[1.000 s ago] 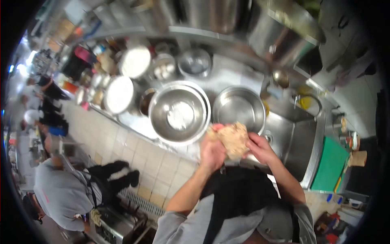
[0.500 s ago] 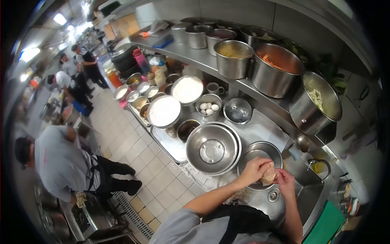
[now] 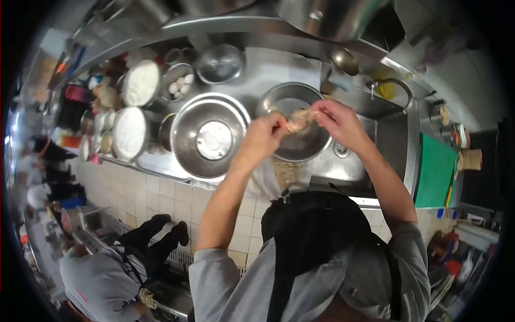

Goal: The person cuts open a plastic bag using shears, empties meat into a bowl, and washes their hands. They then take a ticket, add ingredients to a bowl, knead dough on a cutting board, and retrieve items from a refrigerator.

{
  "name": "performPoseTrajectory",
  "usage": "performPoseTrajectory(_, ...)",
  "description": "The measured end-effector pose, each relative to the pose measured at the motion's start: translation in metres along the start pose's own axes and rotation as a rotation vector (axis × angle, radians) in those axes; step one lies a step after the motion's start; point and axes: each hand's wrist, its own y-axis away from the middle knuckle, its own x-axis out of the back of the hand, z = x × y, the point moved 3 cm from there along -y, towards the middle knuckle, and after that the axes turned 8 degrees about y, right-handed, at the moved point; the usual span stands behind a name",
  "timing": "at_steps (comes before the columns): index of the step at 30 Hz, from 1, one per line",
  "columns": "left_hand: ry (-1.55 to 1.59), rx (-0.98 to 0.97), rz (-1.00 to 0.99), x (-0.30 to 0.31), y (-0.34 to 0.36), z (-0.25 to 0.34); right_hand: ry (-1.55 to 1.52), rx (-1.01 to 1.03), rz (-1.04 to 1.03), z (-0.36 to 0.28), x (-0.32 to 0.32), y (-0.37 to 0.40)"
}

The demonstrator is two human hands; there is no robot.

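Observation:
A pale, pinkish piece of raw meat (image 3: 300, 121), which looks like chicken, is stretched between my two hands. My left hand (image 3: 260, 138) pinches its left end, and my right hand (image 3: 339, 122) pinches its right end. Both hands are above a round metal bowl (image 3: 273, 98) whose inside is partly hidden by them. Left of my left hand stand a wide metal colander and bowl, nested (image 3: 185, 134). Below the bowl's near rim a cloth (image 3: 265, 180) lies on the counter edge.
On my right are a steel sink (image 3: 378, 139), a tap (image 3: 405, 91) and a green board (image 3: 432, 166). Containers of white powder (image 3: 129, 131) and a pot of eggs (image 3: 180, 85) stand to the left. A co-worker (image 3: 102, 279) bends over behind at lower left.
The view has turned and tilted downward. My hands have drawn farther apart, and the meat, bunched between them before, is now stretched out across the bowl.

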Motion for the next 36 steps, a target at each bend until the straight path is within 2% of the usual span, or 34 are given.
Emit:
performPoseTrajectory(1,0.011,0.004,-0.019,-0.002,-0.004,0.000,0.004,-0.022,0.004,-0.002,0.000,-0.002)
performPoseTrajectory(3,0.061,-0.080,0.098,-0.002,-0.005,0.000,0.058,0.082,0.012,-0.005,-0.002,0.000)
performPoseTrajectory(4,0.064,-0.073,0.090,-0.001,-0.007,0.001,0.055,0.071,0.011,-0.003,-0.003,-0.001)
performPoseTrajectory(6,-0.126,-0.263,0.076,0.000,-0.011,0.011,0.003,0.086,0.023,0.001,-0.002,-0.002)
performPoseTrajectory(10,-0.217,-0.187,0.091,0.004,-0.019,0.007,-0.103,0.007,0.022,0.007,-0.002,-0.003)
performPoseTrajectory(12,-0.335,-0.207,0.073,0.004,-0.021,0.017,-0.053,0.037,0.052,0.004,-0.005,-0.006)
performPoseTrajectory(19,-0.288,-0.288,0.138,0.013,-0.032,0.037,-0.078,0.024,0.117,0.004,-0.002,-0.016)
performPoseTrajectory(21,-0.356,-0.271,0.098,0.019,-0.035,0.044,0.026,0.023,0.117,0.008,0.001,-0.014)
performPoseTrajectory(25,-0.403,-0.314,0.080,0.023,-0.040,0.051,-0.059,0.019,0.163,0.012,0.001,-0.015)
performPoseTrajectory(28,-0.355,-0.230,0.111,0.028,-0.039,0.060,-0.036,0.026,0.182,0.010,0.003,-0.008)
performPoseTrajectory(30,-0.301,-0.221,0.038,0.031,-0.044,0.065,-0.049,0.019,0.187,0.008,0.008,-0.011)
performPoseTrajectory(33,-0.181,-0.152,-0.050,0.039,-0.056,0.048,-0.180,-0.024,0.158,0.006,0.009,-0.009)
performPoseTrajectory(36,-0.144,-0.062,-0.001,0.032,-0.061,0.027,-0.152,-0.006,0.166,0.004,0.005,-0.010)
